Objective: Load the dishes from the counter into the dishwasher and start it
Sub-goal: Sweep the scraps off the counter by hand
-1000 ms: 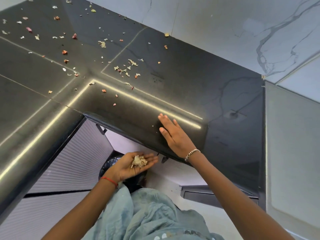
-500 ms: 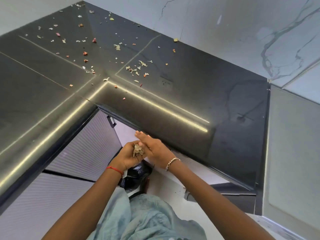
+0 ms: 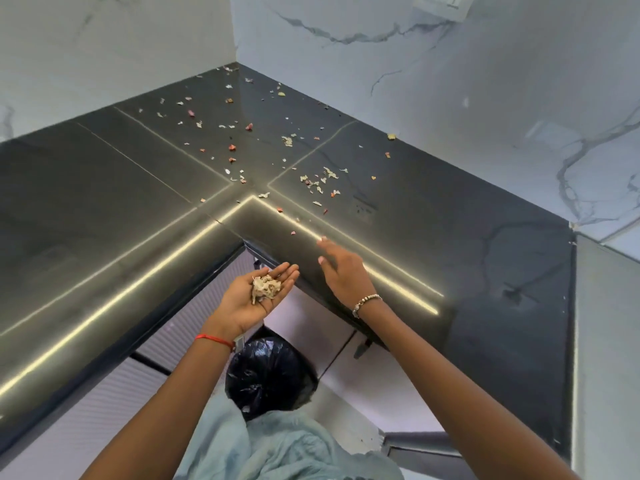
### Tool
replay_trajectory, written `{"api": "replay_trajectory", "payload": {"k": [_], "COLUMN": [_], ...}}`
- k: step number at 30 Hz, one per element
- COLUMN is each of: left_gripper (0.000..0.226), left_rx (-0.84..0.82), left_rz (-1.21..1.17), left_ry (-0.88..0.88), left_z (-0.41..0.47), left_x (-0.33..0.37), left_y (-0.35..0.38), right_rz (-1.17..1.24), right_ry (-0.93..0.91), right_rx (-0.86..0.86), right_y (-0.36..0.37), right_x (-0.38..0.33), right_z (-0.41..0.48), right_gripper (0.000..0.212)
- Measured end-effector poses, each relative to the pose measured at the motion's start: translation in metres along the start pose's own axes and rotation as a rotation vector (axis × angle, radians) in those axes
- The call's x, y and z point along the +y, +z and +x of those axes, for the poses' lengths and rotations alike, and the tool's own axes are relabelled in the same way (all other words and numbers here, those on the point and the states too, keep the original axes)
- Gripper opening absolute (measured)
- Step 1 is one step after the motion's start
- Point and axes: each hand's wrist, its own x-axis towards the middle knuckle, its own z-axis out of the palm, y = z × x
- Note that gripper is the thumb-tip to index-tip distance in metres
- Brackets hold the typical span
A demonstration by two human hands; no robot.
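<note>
Cupping upward, the left hand lies flat-palmed just below the front edge of the black countertop, beside its inner corner. The fingers are relaxed and nearly straight, not closed round anything. A pale clump of scraps rests loose on the palm; it is a little longer than wide, and its long axis runs along the palm toward the fingertips, which point up at the countertop's edge. A red thread circles that wrist.

The right hand is over the countertop's front strip, just right of the inner corner, palm down with fingers straight and together, holding nothing. The fingers point back along the strip toward the corner. They are blurred, and whether they touch the surface cannot be told. A bead bracelet sits on that wrist.

Loose scraps, white, red and tan, lie scattered on the countertop behind the inner corner, reaching back to the marble wall. Below the countertop's edge, under both hands, stands a black bin bag.
</note>
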Motion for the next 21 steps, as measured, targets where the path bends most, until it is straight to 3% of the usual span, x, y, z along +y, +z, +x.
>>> {"api": "replay_trajectory", "payload": {"k": [4, 12, 21], "left_gripper": [0.037, 0.05, 0.047], "left_rx": [-0.006, -0.027, -0.026], "left_rz": [-0.053, -0.034, -0.084], "left_ry": [0.041, -0.02, -0.019], "left_z": [0.002, 0.021, 0.035], "left_x": [0.036, 0.108, 0.171], "left_y": [-0.004, -0.017, -0.029], "right_rz": [-0.174, -0.514, -0.502], "right_ry": [0.084, 0.2, 0.148], "right_rx": [-0.183, -0.166, -0.17], "right_y": [0.028, 0.094, 0.133], "right_x": [0.001, -0.007, -0.038], "right_z": [0.037, 0.107, 0.181], "right_gripper": [0.055, 0.079, 0.078]}}
